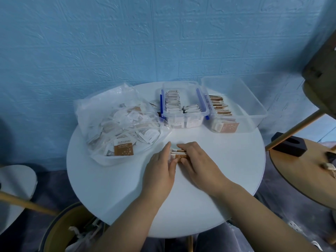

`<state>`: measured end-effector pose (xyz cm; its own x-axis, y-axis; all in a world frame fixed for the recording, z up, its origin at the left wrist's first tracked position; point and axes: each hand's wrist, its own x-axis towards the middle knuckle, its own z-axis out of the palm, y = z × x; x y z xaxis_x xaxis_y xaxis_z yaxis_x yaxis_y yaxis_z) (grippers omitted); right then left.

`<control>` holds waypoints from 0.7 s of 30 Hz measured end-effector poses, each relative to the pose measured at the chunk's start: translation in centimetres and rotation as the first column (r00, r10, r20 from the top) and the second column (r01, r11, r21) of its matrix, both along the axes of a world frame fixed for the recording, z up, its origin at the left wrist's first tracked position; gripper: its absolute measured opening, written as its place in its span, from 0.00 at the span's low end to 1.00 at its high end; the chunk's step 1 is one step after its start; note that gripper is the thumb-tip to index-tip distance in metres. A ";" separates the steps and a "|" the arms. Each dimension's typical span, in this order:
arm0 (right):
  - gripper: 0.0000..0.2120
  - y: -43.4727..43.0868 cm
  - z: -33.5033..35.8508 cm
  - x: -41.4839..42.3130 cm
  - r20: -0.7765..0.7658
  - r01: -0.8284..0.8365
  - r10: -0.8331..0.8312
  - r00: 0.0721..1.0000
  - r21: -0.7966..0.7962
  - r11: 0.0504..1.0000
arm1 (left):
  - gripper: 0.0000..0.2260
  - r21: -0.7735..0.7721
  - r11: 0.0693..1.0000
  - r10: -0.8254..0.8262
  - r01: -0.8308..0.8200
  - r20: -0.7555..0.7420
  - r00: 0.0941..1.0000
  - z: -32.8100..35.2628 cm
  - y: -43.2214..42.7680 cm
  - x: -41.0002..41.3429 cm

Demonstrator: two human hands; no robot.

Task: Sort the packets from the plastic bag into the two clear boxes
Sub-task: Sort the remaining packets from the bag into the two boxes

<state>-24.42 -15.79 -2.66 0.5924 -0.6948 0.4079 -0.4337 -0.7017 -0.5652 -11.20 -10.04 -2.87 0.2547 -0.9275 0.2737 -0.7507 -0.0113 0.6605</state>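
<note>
Blue textured wall (109,42) backs your round white table (118,188). Your left hand (160,170) and right hand (200,166) meet at mid-table, fingers and thumbs curled around a small stack of brown packets (179,155), squeezing it from both sides. Open tabletop separates them from the plastic bag (118,120) at rear left and the two clear boxes, left box (185,114) and right box (251,106), near the far edge.

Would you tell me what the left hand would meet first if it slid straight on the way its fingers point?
Probably the front wall of the blue-latched clear box, after bare table. The left hand points away and slightly right; a corner of the plastic bag lies close beside that line.
</note>
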 end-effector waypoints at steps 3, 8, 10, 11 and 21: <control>0.19 -0.6 0.5 -0.7 -0.040 -0.054 0.054 0.998 0.009 0.998 | 0.15 -0.036 0.999 0.004 -0.004 0.018 1.000 -0.2 -0.2 0.1; 0.13 -1.5 2.1 -1.9 -0.046 -0.076 0.081 0.996 0.096 0.992 | 0.10 -0.057 0.998 -0.008 0.009 0.015 1.000 -0.2 -0.5 0.3; 0.13 -2.0 3.3 -2.8 -0.030 -0.075 0.081 0.996 0.161 0.984 | 0.10 -0.074 0.997 -0.031 0.033 0.027 0.999 0.6 -0.9 0.0; 0.13 -2.4 4.0 -3.2 -0.013 -0.079 0.083 0.996 0.192 0.978 | 0.10 -0.086 0.995 -0.044 0.048 0.045 0.998 1.2 -1.3 -0.3; 0.17 -11.2 10.5 -8.6 0.095 0.021 -0.045 0.994 0.238 0.971 | 0.18 -0.318 0.944 -0.074 0.091 0.064 0.995 6.6 -11.4 -5.0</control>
<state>-32.97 -27.03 7.89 0.5321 -0.7971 0.2855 -0.3881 -0.5293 -0.7545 -16.23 -21.48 3.72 0.1591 -0.8058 0.5704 -0.7722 0.2584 0.5804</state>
